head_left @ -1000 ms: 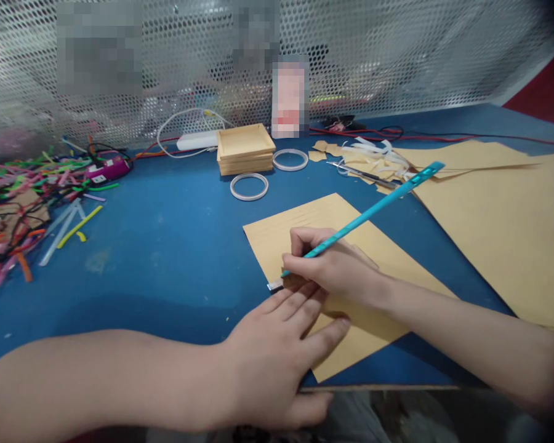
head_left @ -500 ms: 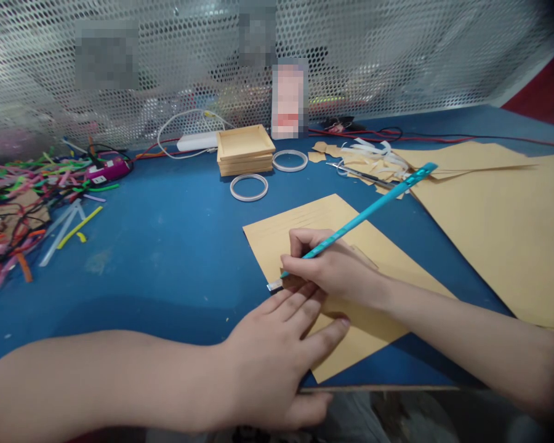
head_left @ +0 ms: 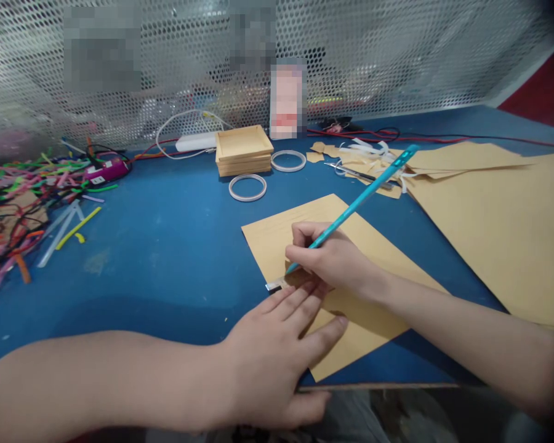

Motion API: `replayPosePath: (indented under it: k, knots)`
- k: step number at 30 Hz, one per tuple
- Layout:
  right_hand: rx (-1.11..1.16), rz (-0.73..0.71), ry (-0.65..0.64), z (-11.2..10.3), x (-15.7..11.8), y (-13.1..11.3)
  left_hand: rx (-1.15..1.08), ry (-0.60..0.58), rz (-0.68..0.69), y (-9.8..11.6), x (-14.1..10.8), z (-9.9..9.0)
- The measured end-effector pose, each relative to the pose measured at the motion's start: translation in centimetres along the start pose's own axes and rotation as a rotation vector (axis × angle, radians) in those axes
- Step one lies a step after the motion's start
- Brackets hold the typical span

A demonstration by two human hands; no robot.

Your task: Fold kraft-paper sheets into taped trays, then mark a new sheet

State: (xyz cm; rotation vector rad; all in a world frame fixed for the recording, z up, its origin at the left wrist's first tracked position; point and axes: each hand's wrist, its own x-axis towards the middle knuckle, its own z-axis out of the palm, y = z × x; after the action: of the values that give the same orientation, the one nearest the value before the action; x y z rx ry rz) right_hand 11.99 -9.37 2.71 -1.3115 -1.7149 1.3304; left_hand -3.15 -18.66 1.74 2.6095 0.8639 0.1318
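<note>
A sheet of tan card (head_left: 277,237) with several faint parallel pencil lines near its far edge lies at an angle by the table's front edge. My right hand (head_left: 332,255) pinches a turquoise pencil (head_left: 357,200), its point low over the card. Flat on the sheet, fingers spread, my left hand (head_left: 277,351) presses down on a narrow, ruler-like strip (head_left: 274,287). Only the strip's shiny left end shows clearly; my hands cover most of the rest.
Beyond the card are two rolls of thin white tape (head_left: 248,187), stacked tan trays (head_left: 244,147) and paper scraps (head_left: 369,163) with a slim craft knife (head_left: 357,175). Larger tan sheets (head_left: 498,227) lie right. Colourful strips and wires (head_left: 23,215) heap up left. A perforated metal screen (head_left: 184,67) stands behind.
My right hand has shifted slightly right and away from me along the strip, and the pencil stands a little steeper. My left hand stays pressed in place.
</note>
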Motion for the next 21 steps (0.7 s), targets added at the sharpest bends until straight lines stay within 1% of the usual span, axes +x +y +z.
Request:
replayPosePath:
  k: [10,21]
  knots:
    - [-0.033,-0.015,-0.032,0.03,0.0,0.0,-0.013,0.0,0.002,-0.03,0.11,0.02]
    - [0.007,0.001,-0.045,0.05,-0.14,-0.16,-0.007,0.0,0.003,-0.02,0.11,0.0]
